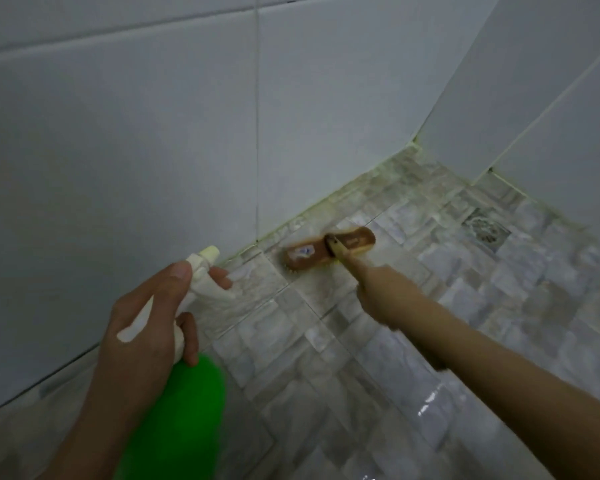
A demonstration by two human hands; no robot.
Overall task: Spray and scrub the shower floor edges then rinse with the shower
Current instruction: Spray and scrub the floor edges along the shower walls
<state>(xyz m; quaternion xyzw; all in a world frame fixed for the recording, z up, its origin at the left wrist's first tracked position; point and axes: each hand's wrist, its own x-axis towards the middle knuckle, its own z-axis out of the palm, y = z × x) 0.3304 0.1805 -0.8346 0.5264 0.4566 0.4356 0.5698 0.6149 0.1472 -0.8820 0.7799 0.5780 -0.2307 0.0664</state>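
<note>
Bottom of the green spray bottle [184, 410] is cut off by the lower frame edge, and its neck is mostly covered by fingers. Right hand [385, 289] is motion-blurred and single fingers are not readable. Most of the brush handle [349, 260] is swallowed by that hand. Bristles are mostly hidden under the brown head of the scrub brush [329, 247]; only a pale fringe shows. Label on the head is unreadable.

Left hand [142, 327] is wrapped round the bottle's white trigger head: thumb lies along the top, one finger reaches out front by the trigger, another curls under the neck. Nozzle [210, 252] points toward the wall base. Right arm is stretched forward, hand clasping the handle, and the brush head sits flat on the shower floor [361, 358], just beside the yellowish floor edge [291, 223] where it meets the white tiled wall [153, 133]. Floor looks wet and glossy near the arm. Drain [487, 230] sits near the far corner, well apart from the brush.
</note>
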